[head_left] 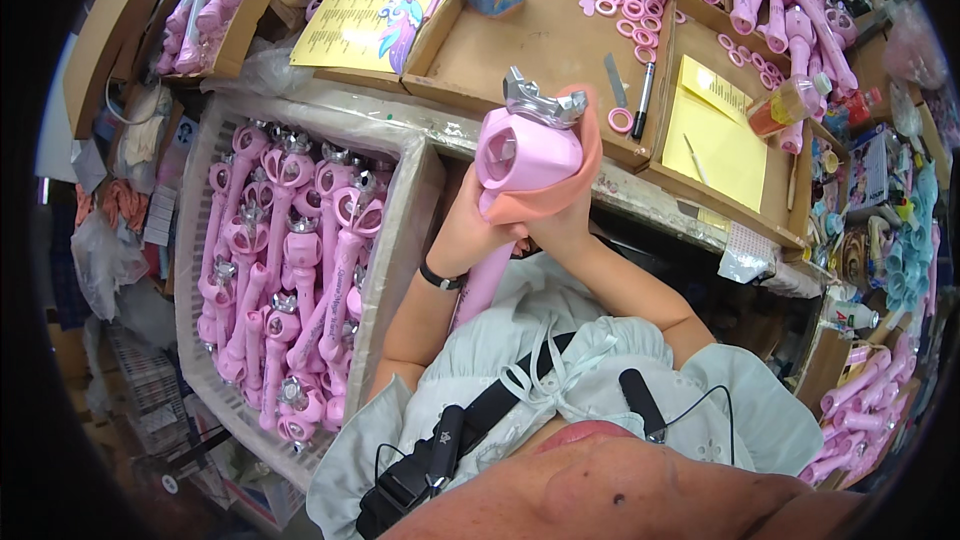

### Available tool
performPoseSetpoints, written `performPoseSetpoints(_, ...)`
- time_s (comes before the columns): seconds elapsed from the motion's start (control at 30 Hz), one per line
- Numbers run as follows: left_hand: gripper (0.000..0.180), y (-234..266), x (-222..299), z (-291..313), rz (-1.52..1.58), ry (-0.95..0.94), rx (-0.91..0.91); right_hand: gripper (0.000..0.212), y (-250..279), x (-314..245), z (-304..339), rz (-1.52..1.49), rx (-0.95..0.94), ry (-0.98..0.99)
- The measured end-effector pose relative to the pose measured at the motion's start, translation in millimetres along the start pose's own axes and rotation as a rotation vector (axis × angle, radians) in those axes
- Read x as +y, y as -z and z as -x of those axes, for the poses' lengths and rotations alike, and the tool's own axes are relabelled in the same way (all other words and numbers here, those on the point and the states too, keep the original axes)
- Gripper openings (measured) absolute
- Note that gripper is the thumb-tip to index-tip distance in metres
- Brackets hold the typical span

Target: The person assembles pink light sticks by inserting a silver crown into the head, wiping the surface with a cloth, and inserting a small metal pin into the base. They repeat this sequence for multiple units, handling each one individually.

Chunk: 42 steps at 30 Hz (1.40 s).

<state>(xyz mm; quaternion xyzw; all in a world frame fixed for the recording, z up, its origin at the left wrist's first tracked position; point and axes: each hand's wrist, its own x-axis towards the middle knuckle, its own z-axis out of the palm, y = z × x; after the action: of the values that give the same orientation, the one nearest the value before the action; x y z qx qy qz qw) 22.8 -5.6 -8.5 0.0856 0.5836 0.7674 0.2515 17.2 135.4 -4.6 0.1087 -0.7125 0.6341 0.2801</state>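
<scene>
"Cartons [110,30] and a packed bench [650,195] make up the background. What sits at the centre of it all?"

"One pink wand [528,165], raised in front of the person's chest by the bench's near edge. Measure everything else from it."

"Which way does it run?"

"On a slant. Its silver crown [545,105] is at the end away from the body, toward the bench; its handle [485,285] runs back toward the body and a little leftward, beside the left forearm."

"And the hands?"

"The left hand [465,230] is wrapped round the handle just below the wand's head. The right hand [565,230] holds an orange cloth [560,190]; the fabric hides much of that hand, so I can't tell how hard it presses."

"Which relation matters most?"

"Cloth to wand, I'd judge. It touches the wand's head along the right and lower sides, leaving the left face bare. The right hand is nearer that covered flank; the left governs the long axis."

"What lies beyond?"

"Left of the wand, a white crate [190,340] of crowned wands [300,250]. Past its crown, a cardboard tray [520,60] with pink rings [630,5]. To its right, a yellow sheet [730,165]."
</scene>
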Motion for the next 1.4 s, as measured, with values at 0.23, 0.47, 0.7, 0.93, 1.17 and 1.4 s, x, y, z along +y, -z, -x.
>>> performPoseSetpoints(0.23,0.063,-2.3,1.2,-5.2,0.229,-0.038,-0.198,0.102,-4.2,2.9,0.8,-0.087,0.123,0.064)
performPoseSetpoints(0.47,0.069,4.4,-0.8,1.3,0.279,0.014,-0.256,0.08,7.5,-21.1,-1.7,-0.319,0.051,-0.141)
performPoseSetpoints(0.7,0.091,-10.4,-2.3,2.5,-0.417,-0.444,0.151,0.022,27.8,-14.8,-9.0,-0.384,0.007,-0.479)
performPoseSetpoints(0.93,0.097,7.7,-13.6,-2.8,0.43,-0.073,-0.285,0.026,32.2,-2.2,11.8,-0.754,-0.044,-0.558)
performPoseSetpoints(1.17,0.101,6.9,-24.0,-3.0,0.474,-0.064,-0.366,0.031,28.7,-2.0,15.9,-0.794,-0.02,-0.524)
performPoseSetpoints(1.4,0.087,0.1,-18.5,-5.0,0.651,-0.069,-0.422,0.03,27.0,-15.9,4.6,-0.739,0.019,-0.561)
